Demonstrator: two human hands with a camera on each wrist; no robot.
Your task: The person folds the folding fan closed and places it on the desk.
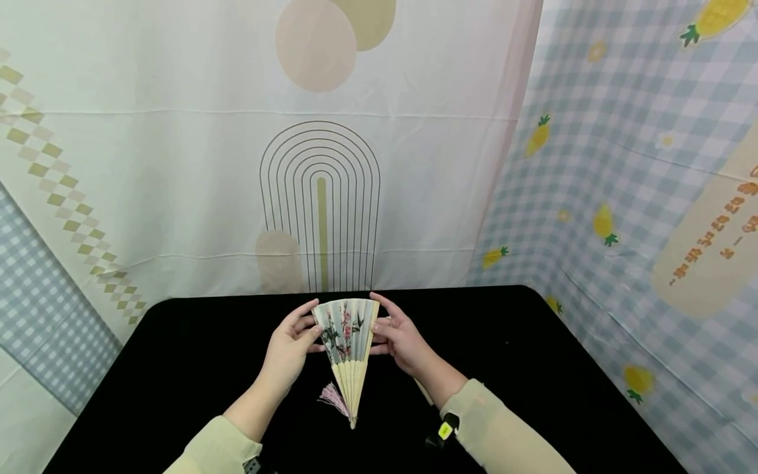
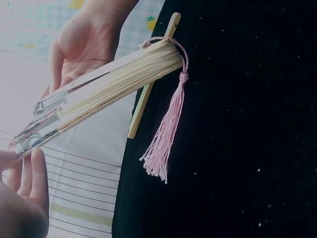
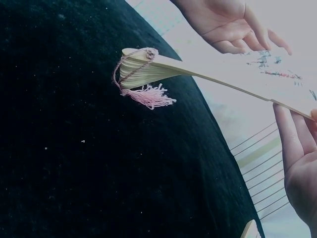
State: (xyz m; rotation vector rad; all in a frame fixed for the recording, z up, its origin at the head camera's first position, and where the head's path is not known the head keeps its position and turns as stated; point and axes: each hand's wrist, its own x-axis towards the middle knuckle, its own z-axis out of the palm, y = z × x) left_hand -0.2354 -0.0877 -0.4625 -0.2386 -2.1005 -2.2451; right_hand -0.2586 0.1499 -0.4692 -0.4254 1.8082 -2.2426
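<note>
A folding fan (image 1: 349,332), partly spread, is held up between both hands over the black table. Its pale leaf shows pink blossoms and dark birds; the bare bamboo ribs narrow down to the pivot. From the pivot end hangs a pink tassel (image 2: 166,131) on a cord. My left hand (image 1: 285,352) pinches the fan's left edge near the top, thumb in front and fingers behind. On the opposite edge, my right hand (image 1: 408,342) grips the outer rib with its thumb and fingers.
A thin pale wooden stick (image 2: 141,111) lies on the black tabletop (image 1: 207,368), partly hidden under the right forearm in the head view. A white patterned cloth (image 1: 177,197) hangs behind the table, and a blue checked cloth (image 1: 592,164) hangs at the right.
</note>
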